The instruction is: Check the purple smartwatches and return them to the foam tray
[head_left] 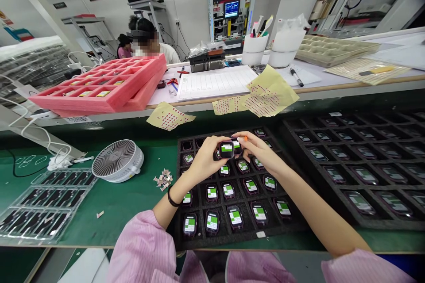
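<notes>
Above the black foam tray (219,205), my left hand (209,157) grips a small square watch-like device (226,150) with a lit green and white screen. My right hand (257,148) is at the right side of a second device (237,147), just behind the first, its thumb and fingers closed round the edge. A small orange piece (246,138) shows at the right fingertips. Similar devices with green and white screens lie in the tray's compartments below both hands.
A second foam tray (332,188) with devices lies right. At left are a white fan (118,161), small loose pieces (163,179) and clear plastic trays (43,203). Pink foam trays (99,84) and yellow sheets (272,90) lie on the shelf. People sit beyond.
</notes>
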The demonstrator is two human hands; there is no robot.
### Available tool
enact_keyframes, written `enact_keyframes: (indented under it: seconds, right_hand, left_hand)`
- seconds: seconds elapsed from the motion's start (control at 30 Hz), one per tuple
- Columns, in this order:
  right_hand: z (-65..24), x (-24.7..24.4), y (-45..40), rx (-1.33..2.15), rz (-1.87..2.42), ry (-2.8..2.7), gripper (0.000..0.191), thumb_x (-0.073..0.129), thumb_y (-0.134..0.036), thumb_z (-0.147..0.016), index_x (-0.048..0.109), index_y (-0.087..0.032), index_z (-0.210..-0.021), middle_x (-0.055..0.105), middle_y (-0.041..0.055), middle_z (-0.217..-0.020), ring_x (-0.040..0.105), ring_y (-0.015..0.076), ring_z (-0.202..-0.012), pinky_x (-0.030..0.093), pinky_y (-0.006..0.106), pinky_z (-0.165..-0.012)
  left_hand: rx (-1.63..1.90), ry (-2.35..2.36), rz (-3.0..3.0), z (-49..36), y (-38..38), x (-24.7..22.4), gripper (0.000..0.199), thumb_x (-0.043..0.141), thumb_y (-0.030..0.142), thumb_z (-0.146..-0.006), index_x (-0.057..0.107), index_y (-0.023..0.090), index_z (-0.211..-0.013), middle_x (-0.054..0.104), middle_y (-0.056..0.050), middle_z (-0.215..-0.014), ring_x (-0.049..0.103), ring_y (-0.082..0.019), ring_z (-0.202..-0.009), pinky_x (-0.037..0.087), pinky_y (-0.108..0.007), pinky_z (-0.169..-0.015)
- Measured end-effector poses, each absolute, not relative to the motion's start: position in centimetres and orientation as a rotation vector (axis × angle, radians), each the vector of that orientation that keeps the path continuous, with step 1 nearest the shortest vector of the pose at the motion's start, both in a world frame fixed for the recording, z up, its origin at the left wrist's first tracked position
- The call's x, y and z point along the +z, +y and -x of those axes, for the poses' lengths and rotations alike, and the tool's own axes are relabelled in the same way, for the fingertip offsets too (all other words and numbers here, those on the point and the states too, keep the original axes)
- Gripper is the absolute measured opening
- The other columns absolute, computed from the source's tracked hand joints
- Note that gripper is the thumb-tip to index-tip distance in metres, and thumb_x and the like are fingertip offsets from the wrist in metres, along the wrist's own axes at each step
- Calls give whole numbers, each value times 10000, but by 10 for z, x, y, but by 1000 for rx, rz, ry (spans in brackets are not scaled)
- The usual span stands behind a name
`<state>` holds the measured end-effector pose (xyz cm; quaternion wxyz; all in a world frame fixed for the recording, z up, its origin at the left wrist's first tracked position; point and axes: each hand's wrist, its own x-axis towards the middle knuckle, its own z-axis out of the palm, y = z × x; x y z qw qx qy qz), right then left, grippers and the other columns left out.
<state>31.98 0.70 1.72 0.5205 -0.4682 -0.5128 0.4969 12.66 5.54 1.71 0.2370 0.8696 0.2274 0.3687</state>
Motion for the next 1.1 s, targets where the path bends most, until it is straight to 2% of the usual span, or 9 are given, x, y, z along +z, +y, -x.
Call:
enact_keyframes:
  seconds: [0.1, 0.27, 0.33, 0.4, 0.53, 0.67, 0.9, 1.1]
  right_hand:
    - [-314, 14, 2, 1129, 1160, -1287, 387, 575, -514, -852, 600, -215, -1096, 562, -7, -766, 567, 125, -613, 423, 227, -450]
    - [-308, 14, -7, 1036, 1271, -1406, 429, 589, -501, -852, 581, -239, -1191, 630, 13, -882, 523, 104, -553, 436, 255, -494]
    - [-307, 17, -9, 1053, 1260, -1413, 459, 643, -479, -814, 574, -249, -1205, 646, 36, -1002, 580, 131, -643, 474, 270, -544]
    - [-309, 21, -8, 1111, 1220, -1394, 488, 708, -441, -763, 585, -254, -1196, 649, 45, -1066, 627, 175, -800, 518, 300, -661]
    - [-315, 25, -5, 1385, 1083, -1358, 463, 743, -414, -736, 646, -236, -1152, 675, 46, -1030, 627, 216, -972, 493, 369, -878]
    - [-317, 22, -3, 1540, 949, -1343, 475, 764, -446, -712, 688, -215, -1119, 694, 65, -1046, 632, 235, -995, 464, 410, -931]
    - [-314, 21, -6, 1459, 957, -1315, 552, 823, -414, -647, 686, -236, -1151, 701, 75, -1136, 629, 265, -1092, 405, 454, -1039]
    - [-309, 22, -10, 1462, 920, -1286, 522, 824, -350, -654, 671, -231, -1139, 722, 68, -1085, 672, 251, -1036, 479, 437, -978]
  left_hand:
    - [1064, 640, -2567, -129, 54, 15, 426, 702, 221, -788, 546, 184, -1183, 596, -105, -1130, 549, -247, -1074, 475, -415, -918]
    - [975, 732, -2762, -128, 54, 11, 458, 686, 120, -754, 552, 142, -1191, 605, -133, -1181, 560, -277, -1084, 480, -421, -858]
    - [1008, 712, -2741, -128, 54, 12, 450, 698, 133, -739, 568, 165, -1169, 626, -113, -1159, 572, -270, -1063, 478, -419, -850]
    - [1084, 650, -2666, -127, 54, 14, 442, 713, 163, -724, 587, 190, -1147, 634, -99, -1140, 574, -260, -1057, 476, -420, -875]
    - [1167, 529, -2553, -127, 51, 21, 468, 724, 182, -707, 605, 213, -1158, 612, -103, -1180, 553, -257, -1113, 469, -422, -924]
    - [1155, 444, -2512, -127, 46, 25, 479, 727, 173, -708, 611, 214, -1171, 609, -110, -1212, 551, -251, -1143, 455, -414, -962]
    - [1110, 407, -2459, -129, 44, 24, 499, 701, 170, -719, 605, 234, -1204, 652, -91, -1204, 591, -251, -1131, 439, -417, -979]
    - [1143, 388, -2476, -128, 45, 24, 477, 720, 216, -723, 616, 225, -1188, 677, -90, -1169, 603, -251, -1120, 442, -420, -971]
